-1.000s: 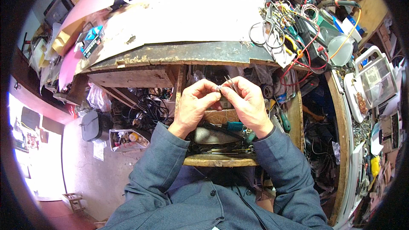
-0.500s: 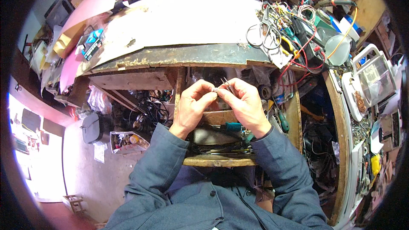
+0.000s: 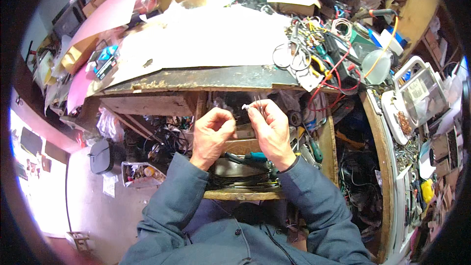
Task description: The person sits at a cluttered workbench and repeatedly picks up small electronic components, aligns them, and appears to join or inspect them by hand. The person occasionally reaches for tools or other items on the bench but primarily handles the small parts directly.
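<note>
My right hand is closed round a pair of thin metal tweezers, their two tips standing up past the fingers. Between its thumb and forefinger it also pinches a small white piece, too small to name. My left hand is held apart from it, with thumb and fingers curled together in a pinch. Whether anything is in that pinch is hidden. Both hands hover over an open wooden drawer, which holds a screwdriver with a teal handle and other thin tools.
A worn bench edge runs beyond the hands, with a bright white sheet on it. Scissors, red leads and tangled wires lie at the bench's right. Further right are a clear plastic case and loose parts. A box of oddments stands lower left.
My hands have come apart; the left has drawn away from the right. The small white piece stays with the right hand. The whole view has shifted a little.
</note>
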Demonstrator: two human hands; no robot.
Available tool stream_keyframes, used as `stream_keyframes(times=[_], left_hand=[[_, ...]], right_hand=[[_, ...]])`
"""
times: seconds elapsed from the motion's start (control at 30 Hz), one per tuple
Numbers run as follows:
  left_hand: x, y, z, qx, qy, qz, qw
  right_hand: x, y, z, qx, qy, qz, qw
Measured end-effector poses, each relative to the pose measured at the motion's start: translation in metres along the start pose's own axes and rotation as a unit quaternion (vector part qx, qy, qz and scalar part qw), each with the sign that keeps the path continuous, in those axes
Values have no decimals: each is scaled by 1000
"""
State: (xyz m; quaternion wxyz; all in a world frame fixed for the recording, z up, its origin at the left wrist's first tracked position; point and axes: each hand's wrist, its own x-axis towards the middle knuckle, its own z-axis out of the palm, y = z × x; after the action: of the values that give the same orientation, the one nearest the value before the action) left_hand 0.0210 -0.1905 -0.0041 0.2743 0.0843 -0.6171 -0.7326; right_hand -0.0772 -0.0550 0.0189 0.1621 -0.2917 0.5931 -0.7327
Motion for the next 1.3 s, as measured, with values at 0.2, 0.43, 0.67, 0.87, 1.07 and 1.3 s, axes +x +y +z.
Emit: stream_keyframes(times=[0.2, 0.43, 0.67, 0.87, 1.07, 1.3], left_hand=[[18, 16, 2, 172, 53, 131, 975], [104, 62, 41, 529, -64, 321, 783], [152, 40, 59, 615, -110, 316, 714], [122, 69, 52, 521, -42, 359, 773], [45, 64, 14, 340, -78, 246, 904], [-27, 51, -9, 204, 5, 125, 971]], right_hand=[[6, -13, -8, 55, 52, 15, 997], [5, -11, -11, 35, 47, -1, 998], [10, -14, -18, 83, 51, 48, 994], [15, -10, -21, 83, 36, 30, 995], [7, -20, -7, 20, -12, 35, 999], [-5, 2, -13, 30, -152, 80, 985]])
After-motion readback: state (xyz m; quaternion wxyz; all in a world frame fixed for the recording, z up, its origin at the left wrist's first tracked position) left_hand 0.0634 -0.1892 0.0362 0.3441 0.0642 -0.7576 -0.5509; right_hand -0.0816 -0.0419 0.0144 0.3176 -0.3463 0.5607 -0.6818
